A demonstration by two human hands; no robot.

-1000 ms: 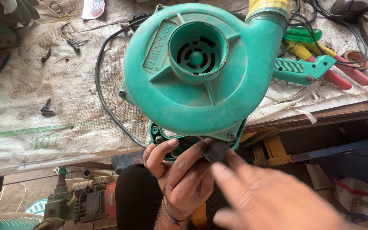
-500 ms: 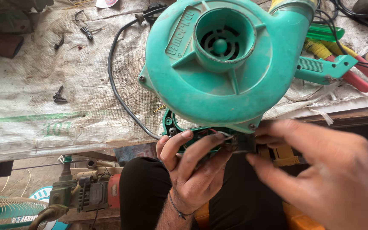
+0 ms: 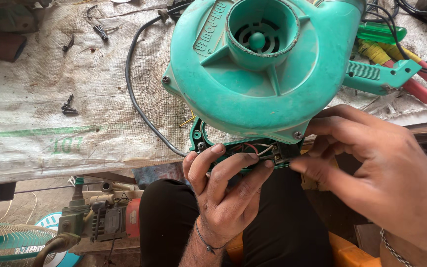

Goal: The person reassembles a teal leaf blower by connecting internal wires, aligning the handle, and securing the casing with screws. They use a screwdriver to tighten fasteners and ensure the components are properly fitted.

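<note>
1. Blower, teal, lies on the tabletop w/ its round intake up; its opened base overhangs the near edge, above the person's lap.
2. Left hand reaches up from below; fingers curl round the open base, gripping its rim beside the exposed wires.
3. Right hand comes in from the right; thumb + forefinger pinch at a small black part by the wires. Can't tell if it's fully gripped.
4. Step in hand, I'd judge: wiring work inside the base, i.e. seating or freeing that black part.
5. Next move likely needs a steady left-hand hold and a fine pinch, not straining the thin wires.
6. Loose screws and a black cord lie left on the sacking; pliers at far right.
</note>
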